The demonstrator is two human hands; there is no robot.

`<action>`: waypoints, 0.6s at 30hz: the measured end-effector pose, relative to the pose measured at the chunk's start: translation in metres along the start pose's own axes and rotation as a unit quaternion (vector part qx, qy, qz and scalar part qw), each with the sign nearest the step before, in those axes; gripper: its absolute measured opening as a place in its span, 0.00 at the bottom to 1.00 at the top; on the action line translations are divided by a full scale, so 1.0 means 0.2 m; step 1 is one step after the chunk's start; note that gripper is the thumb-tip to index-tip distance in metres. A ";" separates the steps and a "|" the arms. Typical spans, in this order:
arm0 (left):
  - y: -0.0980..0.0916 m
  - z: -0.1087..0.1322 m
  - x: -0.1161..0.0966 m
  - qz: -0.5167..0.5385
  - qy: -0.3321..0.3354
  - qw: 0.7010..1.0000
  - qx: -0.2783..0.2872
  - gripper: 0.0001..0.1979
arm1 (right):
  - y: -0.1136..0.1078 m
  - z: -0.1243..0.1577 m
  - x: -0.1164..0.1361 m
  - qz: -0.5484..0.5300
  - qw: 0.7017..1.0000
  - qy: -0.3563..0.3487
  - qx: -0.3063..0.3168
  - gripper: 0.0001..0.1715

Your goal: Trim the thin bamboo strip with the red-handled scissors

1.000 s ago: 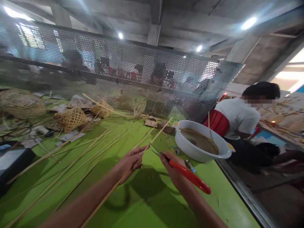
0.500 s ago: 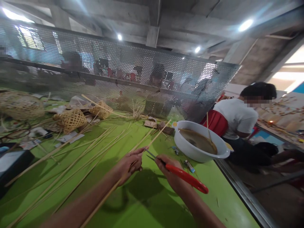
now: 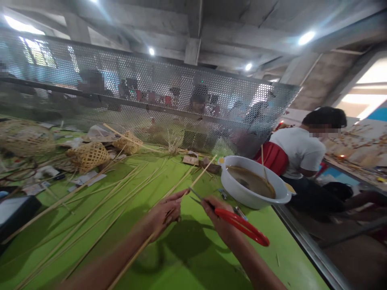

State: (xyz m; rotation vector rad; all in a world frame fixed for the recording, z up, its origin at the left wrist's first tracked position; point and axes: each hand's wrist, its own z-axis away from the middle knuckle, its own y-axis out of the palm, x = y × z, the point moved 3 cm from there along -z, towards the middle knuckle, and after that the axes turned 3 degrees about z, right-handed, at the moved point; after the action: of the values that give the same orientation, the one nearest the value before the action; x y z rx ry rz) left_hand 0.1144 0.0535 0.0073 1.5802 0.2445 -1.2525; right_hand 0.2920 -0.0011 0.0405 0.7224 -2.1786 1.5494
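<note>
Ceiling: grey concrete, beams, lit lamps
Table: green, metal-edged
Screen: perforated metal, at table's far side

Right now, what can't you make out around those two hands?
All in the head view:
Held strip: its middle is hidden by the left hand; its near end is cut off by the bottom edge.
Scissors: their middle is covered by the right hand.
White bowl: its inside bottom is hidden by murky liquid.
Dark box: cut off by the left edge.
Perforated panel: its mesh blurs what lies behind.
</note>
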 end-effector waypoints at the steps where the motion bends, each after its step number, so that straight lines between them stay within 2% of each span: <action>1: 0.00 0.00 0.00 -0.006 0.000 1.000 0.003 0.23 | 0.01 0.00 0.00 -0.003 1.000 -0.008 0.008 0.18; 4: 0.00 0.00 0.00 -0.022 0.013 1.000 0.013 0.22 | 0.03 0.00 0.00 -0.002 1.000 -0.024 0.015 0.18; 8: -0.02 -0.01 0.01 -0.023 0.028 0.999 0.019 0.21 | 0.03 -0.01 -0.03 0.014 0.999 -0.018 -0.036 0.19; 12: -0.03 -0.03 0.01 -0.028 0.038 0.999 0.017 0.21 | 0.06 -0.01 -0.03 0.018 0.999 -0.033 -0.010 0.17; 16: -0.04 -0.05 0.02 -0.027 0.036 0.999 0.028 0.21 | 0.06 -0.02 -0.04 0.027 0.997 -0.038 -0.054 0.17; 18: -0.06 -0.06 0.03 -0.019 0.035 0.999 0.031 0.20 | 0.06 -0.02 -0.05 0.027 0.997 -0.046 -0.053 0.18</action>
State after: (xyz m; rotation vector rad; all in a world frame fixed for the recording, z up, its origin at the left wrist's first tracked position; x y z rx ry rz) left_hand 0.1160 0.0654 -0.0047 1.6807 0.2839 -1.2451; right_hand 0.2922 0.0072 0.0272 0.7203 -2.3458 1.4388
